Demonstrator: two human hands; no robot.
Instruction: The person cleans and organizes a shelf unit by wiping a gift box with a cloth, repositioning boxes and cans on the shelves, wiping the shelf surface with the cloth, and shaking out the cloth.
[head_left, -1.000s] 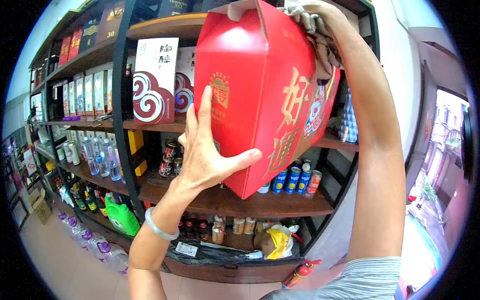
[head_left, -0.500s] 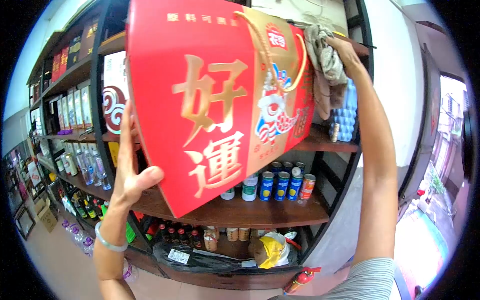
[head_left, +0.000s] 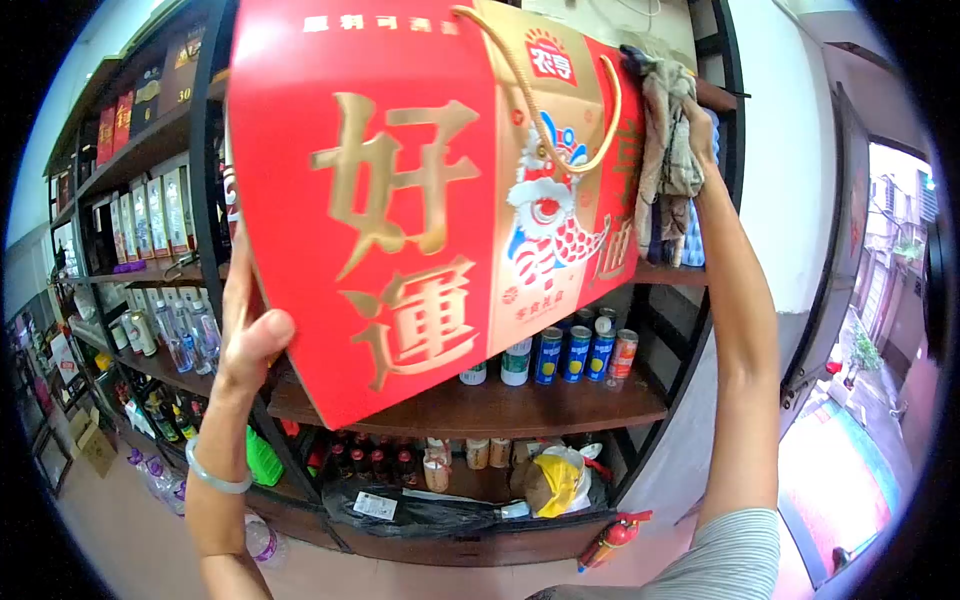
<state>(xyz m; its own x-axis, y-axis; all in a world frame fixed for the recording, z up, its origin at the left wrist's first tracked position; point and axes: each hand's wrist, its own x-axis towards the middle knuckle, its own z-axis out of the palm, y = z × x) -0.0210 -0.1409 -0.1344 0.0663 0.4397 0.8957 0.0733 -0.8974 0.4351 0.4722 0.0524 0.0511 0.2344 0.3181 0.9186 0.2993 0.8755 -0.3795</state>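
- The red gift box [head_left: 455, 230] is up at the shelving, tilted, its lower-left corner hanging lowest, in front of the shelf [head_left: 450, 408] below it. From my end I can't see what, if anything, its underside rests on.
- Left hand [head_left: 248, 345] has the box by its left edge, thumb at the front, fingers along the side. They're mostly hidden, so no idea how firm that hold is.
- Right hand [head_left: 702, 137] is clutching a bunched grey rag [head_left: 668, 140] at the box's right end. Can't tell whether rag and box touch.
- My big worry: a single hand on slick-looking card. If that palm slips, I'd expect the low corner to drop first.
- Under the box's right half stand blue cans [head_left: 577, 353], an orange can [head_left: 621, 358] and white bottles [head_left: 515, 363]. If the bottom edge swung down, they'd probably go over like skittles.
- A rope handle [head_left: 581, 169] loops loose on the box's front, left of the rag. A careless tug could snag it and twist the box.
- Further below the box: black plastic [head_left: 430, 515] and a yellow-and-white bundle [head_left: 560, 480]. Anything knocked off could land there, I reckon.
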